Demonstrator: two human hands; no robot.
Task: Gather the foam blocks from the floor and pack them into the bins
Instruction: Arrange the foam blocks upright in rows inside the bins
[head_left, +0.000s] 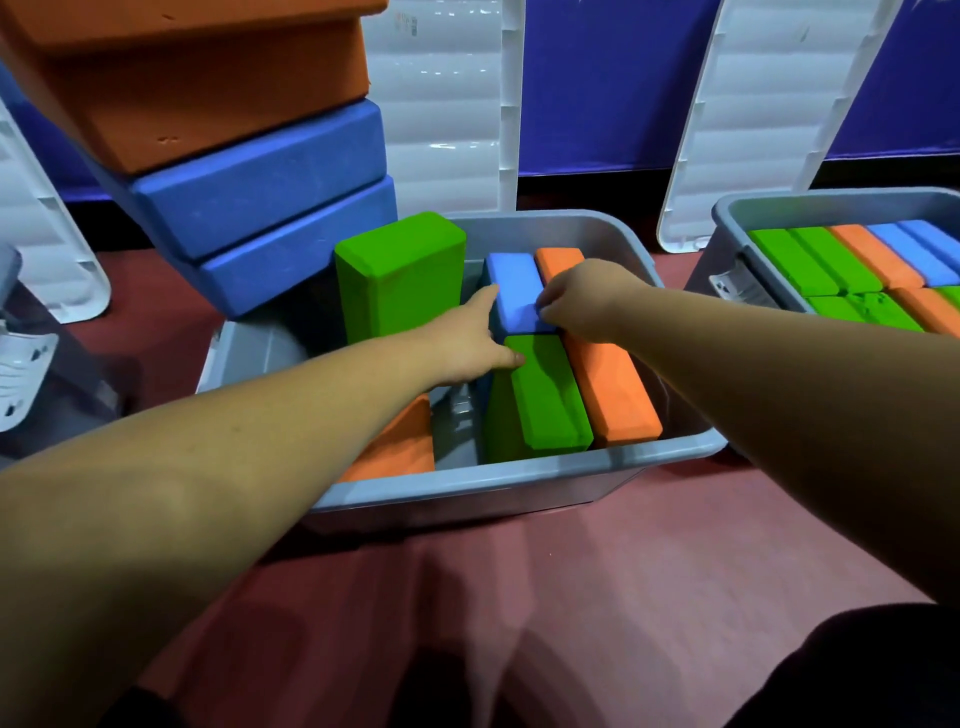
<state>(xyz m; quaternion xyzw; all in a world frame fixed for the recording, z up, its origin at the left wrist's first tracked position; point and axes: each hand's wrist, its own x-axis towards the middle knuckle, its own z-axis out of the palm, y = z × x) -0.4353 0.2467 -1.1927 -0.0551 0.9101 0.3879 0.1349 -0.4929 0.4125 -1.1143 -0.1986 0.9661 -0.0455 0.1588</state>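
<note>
A grey bin (519, 475) stands on the red floor in front of me. Inside it a blue block (514, 291) lies at the far side beside an orange block (558, 260). My left hand (467, 338) presses on the blue block's left side. My right hand (587, 301) curls over its near right corner. In front of the blue block lie a green block (548, 395) and an orange block (608, 395). A tall green block (400, 280) stands upright at the bin's left. Another orange block (400, 447) lies low in the near left corner.
A tilted stack of orange blocks (208, 88) and blue blocks (270, 171) looms at the upper left. A second grey bin (727, 249) at the right is packed with green, orange and blue blocks. White lids (441, 104) lean against the blue wall behind.
</note>
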